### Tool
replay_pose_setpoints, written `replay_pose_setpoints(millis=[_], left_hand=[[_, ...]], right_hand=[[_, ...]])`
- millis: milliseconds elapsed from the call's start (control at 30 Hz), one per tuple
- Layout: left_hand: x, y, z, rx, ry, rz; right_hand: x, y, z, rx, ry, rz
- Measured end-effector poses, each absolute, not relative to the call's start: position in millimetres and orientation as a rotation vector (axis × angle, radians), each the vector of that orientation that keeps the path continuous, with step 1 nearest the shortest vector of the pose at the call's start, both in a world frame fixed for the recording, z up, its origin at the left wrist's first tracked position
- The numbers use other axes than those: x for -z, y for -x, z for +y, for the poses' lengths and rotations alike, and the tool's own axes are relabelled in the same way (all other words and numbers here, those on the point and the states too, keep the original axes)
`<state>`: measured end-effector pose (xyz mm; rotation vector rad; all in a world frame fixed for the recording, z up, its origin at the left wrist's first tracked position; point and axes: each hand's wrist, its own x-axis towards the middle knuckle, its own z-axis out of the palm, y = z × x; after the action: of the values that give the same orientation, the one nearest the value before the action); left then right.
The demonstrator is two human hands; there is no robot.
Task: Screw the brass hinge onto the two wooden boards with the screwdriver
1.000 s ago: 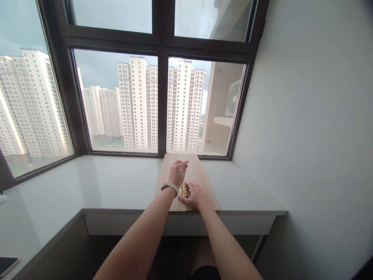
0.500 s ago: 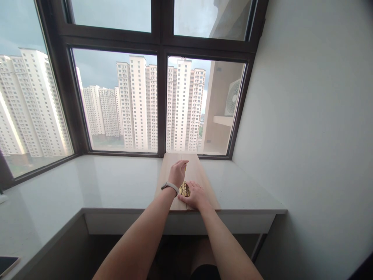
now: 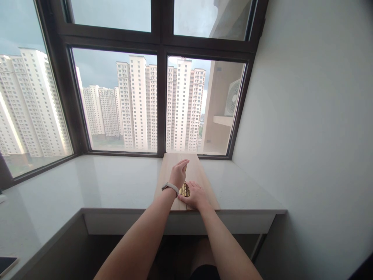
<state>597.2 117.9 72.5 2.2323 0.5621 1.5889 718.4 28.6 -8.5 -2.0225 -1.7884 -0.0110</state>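
Two pale wooden boards point(image 3: 201, 166) lie side by side, with a seam running between them. A gold-coloured hinge point(image 3: 184, 189) rests over the seam near their front end, its barrel in line with the seam. My right hand point(image 3: 196, 194) lies across the right board, thumb at the hinge's near edge and fingers spread beyond it, steadying the hinge. Above the hinge's far side, my left hand point(image 3: 178, 174) is raised with its fingers closed together. A sliver of something yellowish shows beside its palm; the fingers hide most of it, and its kind cannot be made out.
The boards lie on a white windowsill counter point(image 3: 122, 182) whose front edge runs just before my forearms. Dark window frames point(image 3: 161, 101) stand behind the boards. A white wall point(image 3: 305, 116) rises on the right. A dark flat object point(image 3: 7, 264) sits at the lower left.
My left hand has turned slightly at the wrist, and less of the yellowish thing beside its palm shows. The right hand, hinge and boards stay in place.
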Motion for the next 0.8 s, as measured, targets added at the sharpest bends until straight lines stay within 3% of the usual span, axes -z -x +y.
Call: replay_pose_setpoints(millis=[800], left_hand=[[-68.4,-594.7,116.8,-1.636,-2.225,0.6]], right_hand=[[14.7,-721.8,32.9,0.019,2.025,-1.801]])
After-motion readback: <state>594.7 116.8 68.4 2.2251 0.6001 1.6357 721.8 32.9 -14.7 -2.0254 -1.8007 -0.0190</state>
